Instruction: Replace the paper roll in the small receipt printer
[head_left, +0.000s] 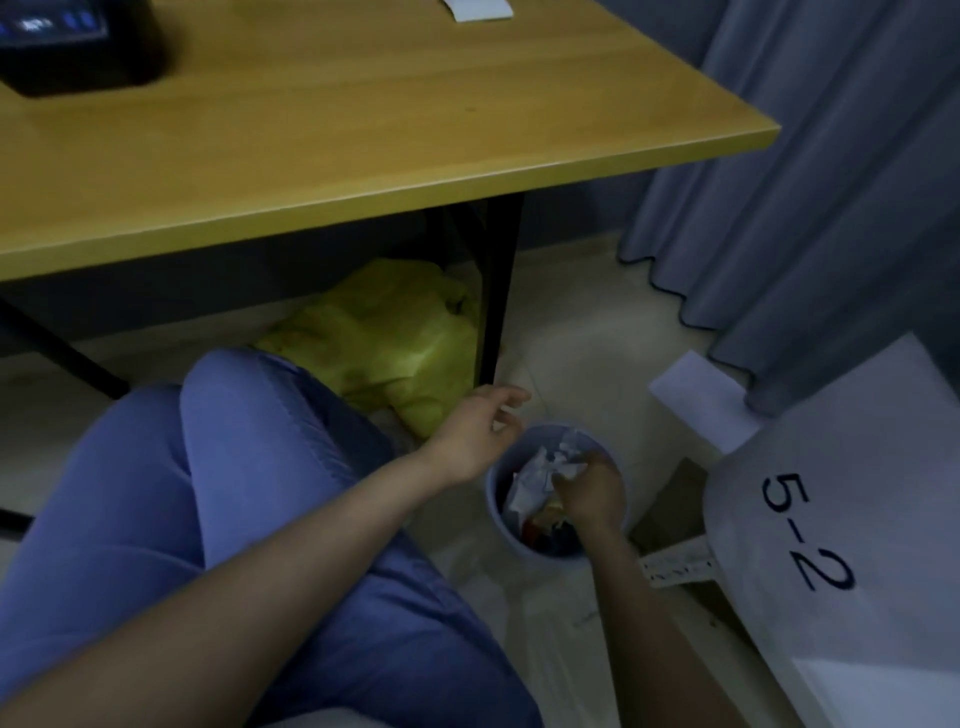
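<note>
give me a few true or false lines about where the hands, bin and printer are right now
1. The right hand is down in the small round bin on the floor. True; its fingers touch crumpled white paper there.
2. The left hand grips the bin's rim. False; it hovers open beside the bin, holding nothing.
3. The printer sits on the floor by the bin. False; it is on the wooden desk, at the far left.
4. A yellow-green bag lies under the desk. True.
5. The bin is empty. False; it holds paper and other scraps.
</note>
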